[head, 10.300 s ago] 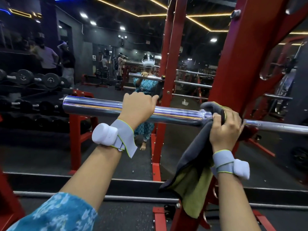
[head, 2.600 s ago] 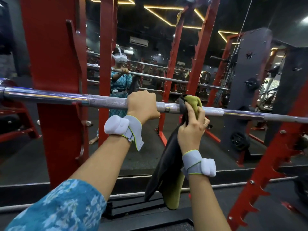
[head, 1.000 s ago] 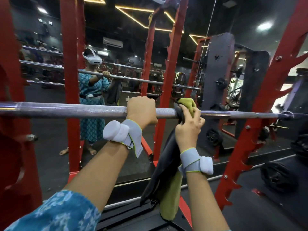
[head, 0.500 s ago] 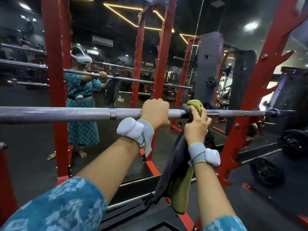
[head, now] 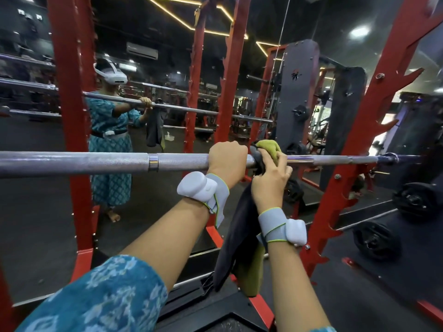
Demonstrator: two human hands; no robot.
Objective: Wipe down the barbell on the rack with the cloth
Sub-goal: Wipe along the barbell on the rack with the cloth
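A long steel barbell [head: 96,162] with a dull grey, knurled shaft crosses the view horizontally. A smooth polished ring [head: 153,162] breaks its surface, and it runs rightward to a glossy red-painted steel rack upright [head: 354,178] with saw-tooth notches along its edge. The left hand [head: 226,158] wraps over the top of the bar, knuckles up, all fingers curled tightly round the rough metal. Just beside it on the right, the right hand [head: 269,180] clutches a soft two-sided cloth [head: 236,240], dark grey on one face and olive green on the other. Its fingers and thumb pinch the bunched fabric round the bar; a green fold pokes up above the shaft while the rest hangs limp below the wrist. Each wrist carries a grey fabric strap with a rounded white plastic pod [head: 195,186]. A blue floral-print sleeve [head: 103,298] covers the left upper arm. Round black weight plates [head: 377,240] sit low on the right. A wall mirror [head: 148,200] behind the rack reflects the person and the bar.
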